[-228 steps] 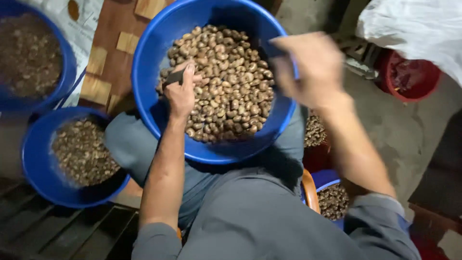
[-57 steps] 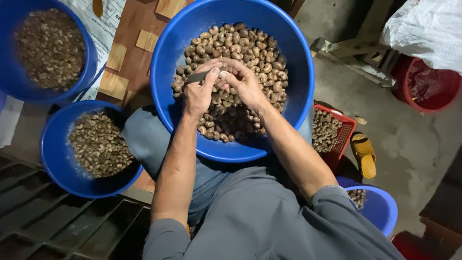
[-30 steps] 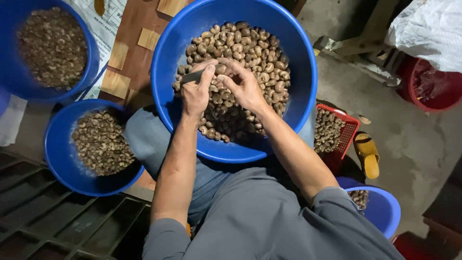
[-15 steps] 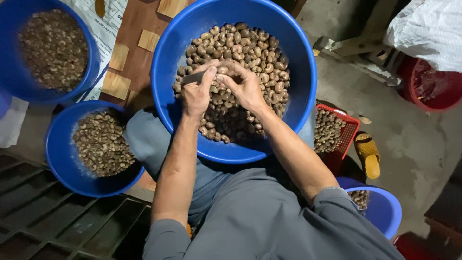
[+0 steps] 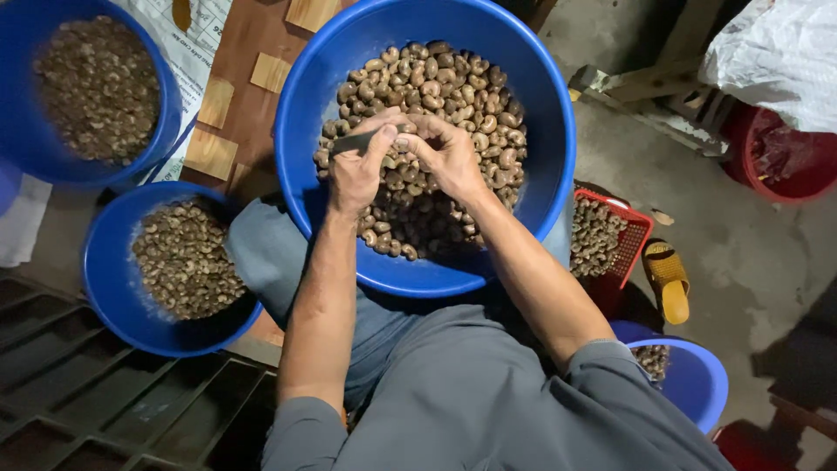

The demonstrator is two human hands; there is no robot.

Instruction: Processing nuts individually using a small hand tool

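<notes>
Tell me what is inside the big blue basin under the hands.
The big blue basin holds a heap of brown nuts. The left hand and right hand cover the middle; the basin's bottom is hidden.

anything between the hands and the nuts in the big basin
Nothing visible. Both hands, left and right, meet directly over the nuts in the big basin. The left holds a small dark tool; both pinch one nut between the fingertips.
</notes>
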